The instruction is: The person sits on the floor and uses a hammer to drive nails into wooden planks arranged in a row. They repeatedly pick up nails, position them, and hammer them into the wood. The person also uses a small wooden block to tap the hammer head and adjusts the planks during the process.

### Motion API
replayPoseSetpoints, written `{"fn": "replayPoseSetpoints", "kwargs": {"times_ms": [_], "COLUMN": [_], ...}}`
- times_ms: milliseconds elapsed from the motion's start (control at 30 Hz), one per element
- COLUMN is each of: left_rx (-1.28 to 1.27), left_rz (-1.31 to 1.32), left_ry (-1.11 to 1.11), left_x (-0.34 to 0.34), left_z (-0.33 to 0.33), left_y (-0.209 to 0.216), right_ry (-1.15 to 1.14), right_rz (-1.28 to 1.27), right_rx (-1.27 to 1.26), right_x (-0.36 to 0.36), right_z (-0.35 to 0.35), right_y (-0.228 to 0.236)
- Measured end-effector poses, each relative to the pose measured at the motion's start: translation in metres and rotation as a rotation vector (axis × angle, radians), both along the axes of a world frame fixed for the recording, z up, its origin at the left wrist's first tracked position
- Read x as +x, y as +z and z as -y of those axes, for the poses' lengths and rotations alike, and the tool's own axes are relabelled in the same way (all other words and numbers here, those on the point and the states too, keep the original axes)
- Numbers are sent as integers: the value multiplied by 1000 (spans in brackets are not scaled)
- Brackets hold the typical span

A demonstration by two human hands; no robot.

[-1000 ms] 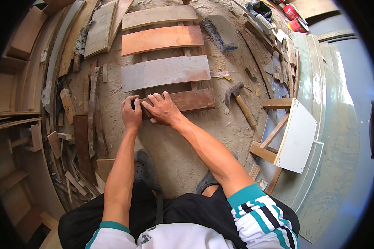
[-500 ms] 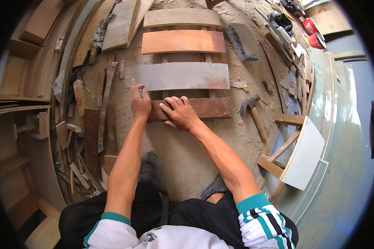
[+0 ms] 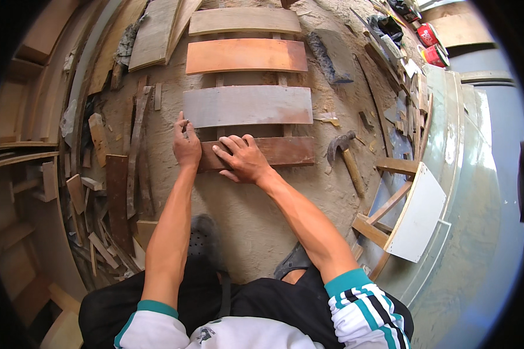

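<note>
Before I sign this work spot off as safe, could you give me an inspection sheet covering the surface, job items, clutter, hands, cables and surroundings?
Surface: rough, dusty ground.
Job items: dark brown board, grey board, orange board and pale board, lying crosswise over rails.
Clutter: hammer on the ground right of the boards; loose wood strips at left.
Hands: right hand rests over the dark brown board; left hand is at its left end, contact unclear.
Cables: nothing seen.
Surroundings: wooden box frames at far left; greenish sheets and a white-panelled wooden piece at right; red cans at upper right.
</note>
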State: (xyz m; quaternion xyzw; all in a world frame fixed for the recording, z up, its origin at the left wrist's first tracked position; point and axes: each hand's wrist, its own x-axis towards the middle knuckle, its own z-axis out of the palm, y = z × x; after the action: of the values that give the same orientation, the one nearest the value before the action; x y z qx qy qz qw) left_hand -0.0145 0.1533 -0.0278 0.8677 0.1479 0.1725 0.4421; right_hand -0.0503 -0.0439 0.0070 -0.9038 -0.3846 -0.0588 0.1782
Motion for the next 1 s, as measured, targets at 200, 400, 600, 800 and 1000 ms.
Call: {"fn": "replayPoseSetpoints", "kwargs": {"times_ms": [200, 400, 600, 800, 1000], "left_rx": [-14, -9, -53, 6, -3], "left_rz": [11, 15, 19, -9, -13], "left_ry": [5, 3, -6, 17, 29], "left_x": [1, 1, 4, 2, 1], "left_z": [-2, 0, -3, -1, 0], "left_y": [-3, -1, 0, 2, -1], "right_ry": [-4, -30, -43, -27, -33], "right_rz": [32, 51, 23, 75, 94], "right_rx": [9, 21, 32, 12, -6], "right_x": [-1, -3, -1, -4, -7], "right_z": [0, 0, -3, -4, -3], "right_y": [0, -2, -4, -6, -8]}}
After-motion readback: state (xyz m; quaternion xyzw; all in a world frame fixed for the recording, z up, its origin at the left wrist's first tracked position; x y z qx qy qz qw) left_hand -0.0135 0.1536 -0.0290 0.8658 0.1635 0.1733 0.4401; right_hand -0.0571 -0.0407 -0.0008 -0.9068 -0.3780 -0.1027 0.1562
